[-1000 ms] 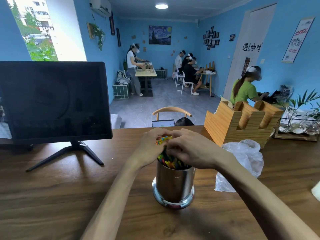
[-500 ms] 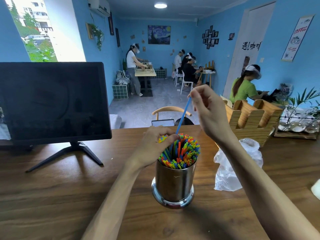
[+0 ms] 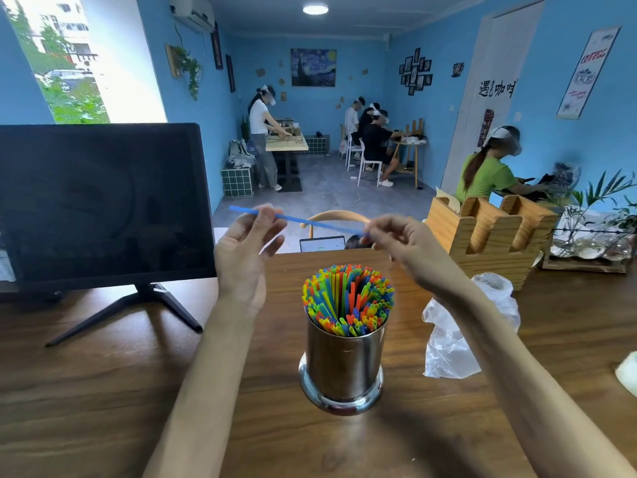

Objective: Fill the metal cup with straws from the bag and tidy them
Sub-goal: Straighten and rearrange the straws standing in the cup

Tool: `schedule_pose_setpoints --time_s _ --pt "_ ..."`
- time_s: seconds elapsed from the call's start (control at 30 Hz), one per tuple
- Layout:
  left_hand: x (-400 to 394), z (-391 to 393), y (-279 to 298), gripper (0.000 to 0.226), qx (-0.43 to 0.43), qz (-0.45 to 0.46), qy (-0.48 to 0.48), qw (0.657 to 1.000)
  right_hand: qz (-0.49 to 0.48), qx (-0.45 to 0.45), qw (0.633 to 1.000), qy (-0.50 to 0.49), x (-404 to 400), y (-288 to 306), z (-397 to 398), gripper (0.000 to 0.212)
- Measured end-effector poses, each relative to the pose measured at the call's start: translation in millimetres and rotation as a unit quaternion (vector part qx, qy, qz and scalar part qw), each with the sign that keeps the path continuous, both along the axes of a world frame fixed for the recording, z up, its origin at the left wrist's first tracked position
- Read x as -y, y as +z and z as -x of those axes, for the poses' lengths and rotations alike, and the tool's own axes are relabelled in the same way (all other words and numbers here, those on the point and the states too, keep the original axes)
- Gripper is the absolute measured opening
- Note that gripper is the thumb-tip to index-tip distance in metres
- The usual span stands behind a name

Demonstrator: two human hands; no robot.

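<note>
Metal cup (image 3: 344, 365) stands upright at lower centre of the frame on the wooden desk (image 3: 103, 391), packed with coloured straws (image 3: 348, 300) — red, yellow, green, blue, orange — whose tops fan out above the rim.

Above the cup, centre frame, I hold a single blue straw (image 3: 303, 220) nearly level, clear of the bundle. My left hand (image 3: 244, 250) is palm toward me, thumb and fingers pinching the straw near its left end, a short tip sticking out beyond them. My right hand (image 3: 401, 244) pinches the other end between curled fingers; that end is hidden in the grip.

Plastic bag (image 3: 458, 336), clear and crumpled, lies on the desk right of the cup, just below my right forearm. It looks slack; I cannot tell whether any straws are left inside.

Left of frame: dark monitor (image 3: 100, 201) on a splayed black stand. Right, behind the bag: slotted wooden holder (image 3: 489, 232). Far right edge: glassware and green leaves on a low rack (image 3: 586, 253).

Background: blue-walled room, several people seated and standing at small tables.
</note>
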State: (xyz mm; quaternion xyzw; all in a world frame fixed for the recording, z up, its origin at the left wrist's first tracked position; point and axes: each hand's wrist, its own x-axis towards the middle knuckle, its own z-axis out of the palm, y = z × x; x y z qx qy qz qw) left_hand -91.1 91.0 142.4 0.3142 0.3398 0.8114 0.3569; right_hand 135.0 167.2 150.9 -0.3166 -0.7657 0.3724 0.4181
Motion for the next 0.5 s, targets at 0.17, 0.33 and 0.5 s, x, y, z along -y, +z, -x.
schedule_pose_setpoints --time_s 0.17,0.33,0.5 --pt "-1 -11 3 0.039 -0.158 -0.075 0.085 0.981 -0.062 0.198 0.977 0.048 2 -19 8 0.009" --pt "-4 -17 -19 0.048 -0.322 -0.06 0.085 0.941 -0.07 0.163 0.983 0.055 4 -19 4 0.02" --pt "-10 -24 -41 0.047 -0.379 0.021 0.07 0.923 -0.064 0.198 0.973 0.1 9 -19 0 0.022"
